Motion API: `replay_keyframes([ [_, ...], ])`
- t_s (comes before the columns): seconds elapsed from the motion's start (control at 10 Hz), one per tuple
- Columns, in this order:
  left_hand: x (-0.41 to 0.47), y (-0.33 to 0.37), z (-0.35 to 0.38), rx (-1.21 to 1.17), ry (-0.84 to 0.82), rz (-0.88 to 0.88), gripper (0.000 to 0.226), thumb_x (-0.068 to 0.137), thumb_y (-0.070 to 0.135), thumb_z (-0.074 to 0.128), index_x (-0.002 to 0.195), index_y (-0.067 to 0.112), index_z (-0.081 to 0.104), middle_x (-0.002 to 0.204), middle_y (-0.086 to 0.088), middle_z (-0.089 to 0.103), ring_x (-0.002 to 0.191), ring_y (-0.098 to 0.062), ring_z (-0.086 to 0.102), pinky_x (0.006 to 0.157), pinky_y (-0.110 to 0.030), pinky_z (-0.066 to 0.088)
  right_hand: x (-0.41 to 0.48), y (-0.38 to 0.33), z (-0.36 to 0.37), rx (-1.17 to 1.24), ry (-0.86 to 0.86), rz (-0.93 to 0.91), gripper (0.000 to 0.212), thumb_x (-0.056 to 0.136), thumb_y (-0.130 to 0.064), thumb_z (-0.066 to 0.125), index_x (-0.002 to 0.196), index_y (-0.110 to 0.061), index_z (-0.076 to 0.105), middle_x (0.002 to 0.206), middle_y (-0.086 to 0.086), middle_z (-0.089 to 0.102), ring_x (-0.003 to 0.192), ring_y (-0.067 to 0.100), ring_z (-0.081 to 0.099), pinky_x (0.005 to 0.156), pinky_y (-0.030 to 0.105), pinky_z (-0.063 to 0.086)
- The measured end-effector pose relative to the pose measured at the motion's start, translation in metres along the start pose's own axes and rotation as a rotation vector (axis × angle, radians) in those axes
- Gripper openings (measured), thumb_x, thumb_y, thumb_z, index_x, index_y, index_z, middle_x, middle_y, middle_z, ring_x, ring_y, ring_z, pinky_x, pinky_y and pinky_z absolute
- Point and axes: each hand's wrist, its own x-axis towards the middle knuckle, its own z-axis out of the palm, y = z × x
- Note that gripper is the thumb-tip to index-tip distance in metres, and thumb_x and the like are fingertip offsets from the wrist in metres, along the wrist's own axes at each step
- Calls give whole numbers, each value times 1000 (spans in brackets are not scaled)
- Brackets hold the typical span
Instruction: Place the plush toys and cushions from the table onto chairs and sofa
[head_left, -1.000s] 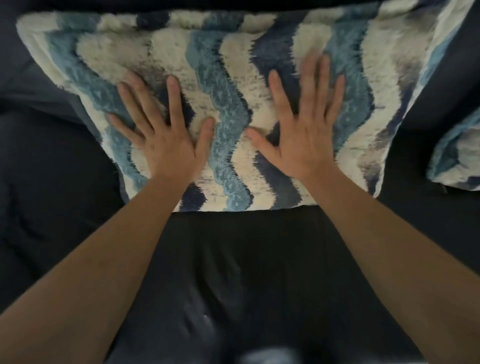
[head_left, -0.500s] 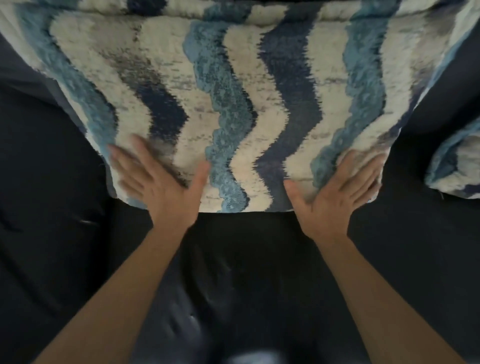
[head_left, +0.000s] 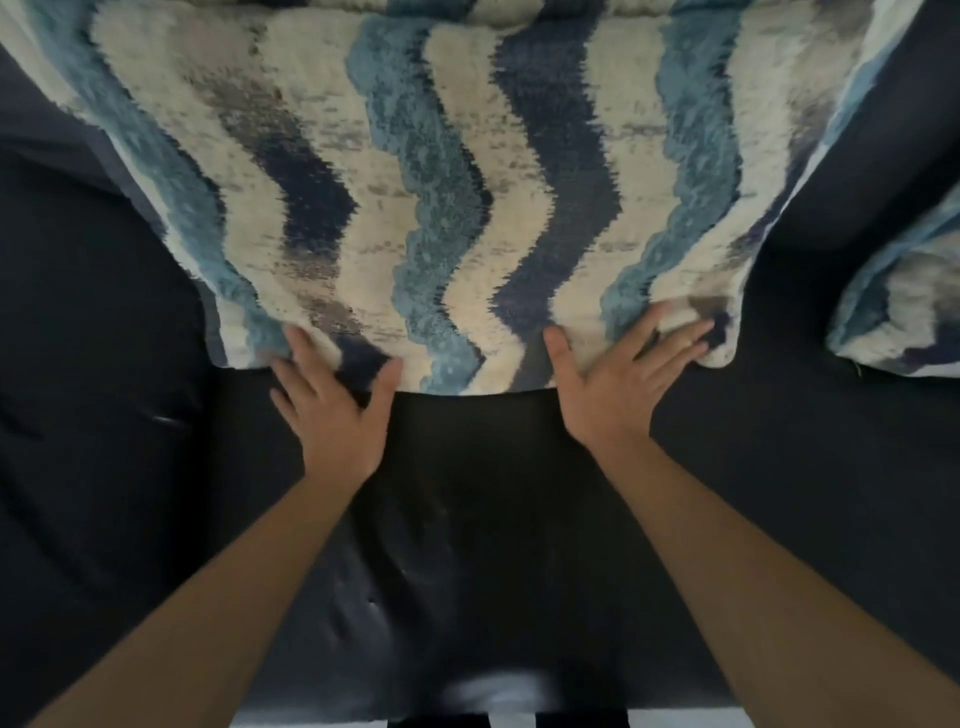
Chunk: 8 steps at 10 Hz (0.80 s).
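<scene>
**Cushion propped on sofa, both hands at its lower edge**

Placement appears to be in its closing step. The wavy blue, navy and cream cushion leans against the dark sofa back, its bottom edge on the seat. The left hand presses the lower left part of that edge, and the right hand lies on the lower right corner. Neither hand's grip is closed: the fingers lie spread and fairly straight on the pile, thumbs out to the side, pinching nothing. A second cushion of the same pattern sits well to the right on the seat, apart from the first.

The next move, by this view, calls for lifting both palms clear without dragging the cushion forward, then going back for whatever remains.

The cushion's top edge is cut off by the frame, so how high it rests cannot be told. The second cushion is clipped at the right border. No tabletop, chair or plush toy is in view. A blurred striped shape at the bottom edge is too smeared to identify.
</scene>
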Motion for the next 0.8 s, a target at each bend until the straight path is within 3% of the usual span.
replay_keyframes([
  [0.1,37,20,4,69,-60,-30,116,84,82,44,158,20,-20,166,-21,-21,155,-32,-17,123,-52,-11,27,-4,2,-60,-24,-22,125,81,-90,32,160,-3,-10,159,36,-27,149,53,-23,123,63,-6],
  [0.2,26,24,2,28,26,-16,111,88,76,48,161,18,-12,166,-25,-17,155,-39,-9,124,-55,-2,7,1,4,-22,31,-38,122,83,-89,36,161,-8,-12,162,33,-23,151,51,-20,124,62,-2],
  [0.3,-2,38,-15,-13,298,166,97,96,66,46,161,9,1,164,-31,-10,154,-44,-4,123,-57,4,-11,-4,-16,-2,224,-208,118,86,-82,48,160,-4,0,161,41,-7,151,57,-4,121,68,6],
  [0.4,17,67,-44,112,450,460,91,99,57,54,158,-1,17,157,-45,0,151,-54,3,122,-59,5,16,-32,-53,-140,434,-538,113,84,-79,56,154,3,22,149,54,18,142,70,16,116,74,12],
  [0.5,57,86,-60,286,483,550,89,97,65,50,157,5,26,155,-47,7,148,-59,6,121,-61,5,56,-62,-76,-377,403,-616,118,80,-91,41,157,-3,31,153,50,18,141,71,14,114,77,11],
  [0.6,56,87,-52,285,442,455,86,98,68,43,160,12,22,161,-39,7,151,-54,4,122,-56,2,55,-63,-77,-436,331,-572,115,83,-92,32,161,-8,23,158,45,13,145,67,9,116,76,8],
  [0.8,-64,44,-32,79,31,282,76,101,62,22,163,19,8,170,-13,-4,157,-33,-6,125,-55,5,-29,-9,-78,-255,70,-528,91,99,-69,39,164,-15,6,169,25,-3,155,47,-2,121,66,14],
])
